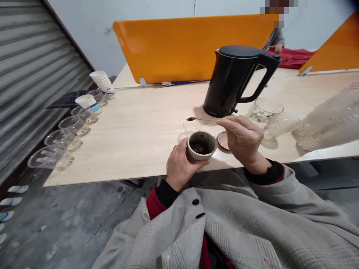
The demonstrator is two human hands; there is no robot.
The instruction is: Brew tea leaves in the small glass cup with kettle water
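Observation:
My left hand (179, 164) grips a small grey ceramic jar (201, 146) with dark tea leaves inside, held at the table's near edge. My right hand (242, 138) pinches a thin spoon (200, 119) whose tip, loaded with dark leaves, hovers over a small clear glass cup (191, 126) just behind the jar. The jar's round lid (223, 141) lies on the table under my right hand. A black electric kettle (235, 80) stands upright behind the cup.
The light wooden table (140, 130) carries a row of clear glasses (63, 140) and paper cups (103, 84) along its left edge. A glass pitcher (262, 112) and stacked clear cups (328, 123) lie at right. Orange dividers (190, 46) stand behind; another person's hand (277, 46) is far back.

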